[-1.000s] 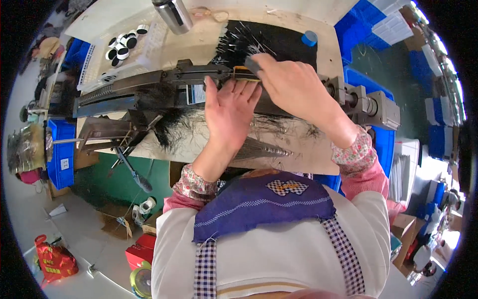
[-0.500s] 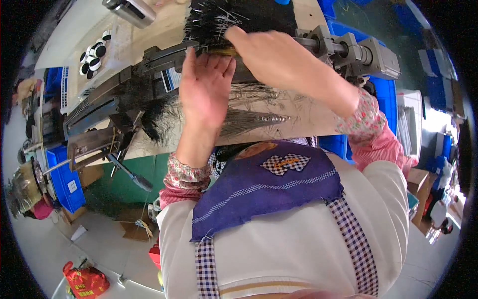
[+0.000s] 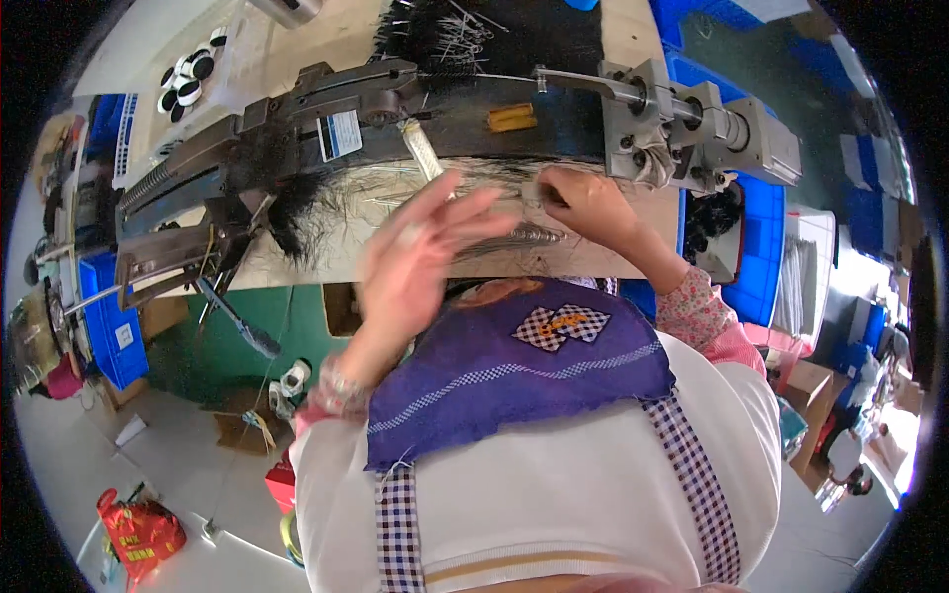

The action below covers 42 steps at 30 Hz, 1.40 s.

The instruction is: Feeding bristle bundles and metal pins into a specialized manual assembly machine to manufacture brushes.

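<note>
My left hand (image 3: 420, 259), blurred by motion, hovers with fingers spread just above the wooden bench's front edge (image 3: 326, 262), holding nothing I can make out. My right hand (image 3: 585, 203) is closed, pinching a thin strand of dark hair (image 3: 514, 237) that lies across the bench. A long dark metal machine (image 3: 395, 99) runs across the bench behind both hands. A tuft of black hair (image 3: 287, 203) hangs from its left part. More black hair with pins (image 3: 445, 35) is piled beyond the machine.
A grey motor block (image 3: 712, 124) sits at the machine's right end. Blue plastic bins (image 3: 104, 316) stand left and right (image 3: 761, 257) of the bench. Black and white round discs (image 3: 188, 74) lie at the far left. A red bag (image 3: 138, 534) and scraps lie on the floor.
Both hands have come down from the machine toward the bench's front edge. The left hand has opened and pulled back; the right now pinches hair on the bench. My head has tilted.
</note>
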{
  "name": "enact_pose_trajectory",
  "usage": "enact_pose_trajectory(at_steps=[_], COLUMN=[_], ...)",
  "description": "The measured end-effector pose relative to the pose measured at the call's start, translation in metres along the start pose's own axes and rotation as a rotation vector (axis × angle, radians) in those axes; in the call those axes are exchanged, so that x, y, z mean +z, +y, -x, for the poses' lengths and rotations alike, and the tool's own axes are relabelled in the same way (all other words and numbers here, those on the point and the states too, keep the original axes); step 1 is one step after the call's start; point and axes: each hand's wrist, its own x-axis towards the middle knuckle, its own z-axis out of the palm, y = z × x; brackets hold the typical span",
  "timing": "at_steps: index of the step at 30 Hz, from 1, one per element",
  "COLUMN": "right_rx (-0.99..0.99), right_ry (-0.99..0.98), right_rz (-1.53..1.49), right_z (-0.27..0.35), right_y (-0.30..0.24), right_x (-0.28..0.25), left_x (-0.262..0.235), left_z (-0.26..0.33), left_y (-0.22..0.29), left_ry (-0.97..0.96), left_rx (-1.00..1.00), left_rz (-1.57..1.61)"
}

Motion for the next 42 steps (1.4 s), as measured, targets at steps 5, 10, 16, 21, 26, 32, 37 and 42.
enact_pose_trajectory(at_steps=[5,10,16,21,26,32,37,42], right_rx=[-0.119,-0.051,0.007,0.05,-0.023,-0.303,-0.408,-0.351], right_ry=[0.114,0.021,0.217,0.432,0.331,0.323,0.634,0.393], right_rz=[-0.055,-0.123,-0.29,-0.352,-0.18,-0.153,-0.253,0.212], right_z=[0.004,0.001,0.014,0.017,0.015,0.009,-0.029,-0.063], right_y=[0.011,0.01,-0.006,-0.023,-0.033,-0.113,-0.059,-0.039], right_x=[0.008,0.004,-0.021,-0.052,-0.093,-0.165,-0.159,-0.124], left_x=[-0.097,-0.216,-0.189,-0.076,0.013,0.045,-0.044,-0.021], left_z=[0.07,0.198,0.165,0.058,-0.018,-0.053,-0.012,-0.018], left_y=[0.042,0.096,0.059,0.036,0.034,0.015,0.023,-0.014], left_ry=[1.043,1.688,1.568,0.924,0.056,-0.184,0.202,0.196], left_rx=[0.349,-0.396,-0.344,0.651,0.641,0.089,0.057,-0.128], left_rz=[-2.535,-1.911,-1.678,-1.842,-1.337,-1.04,-0.801,-0.709])
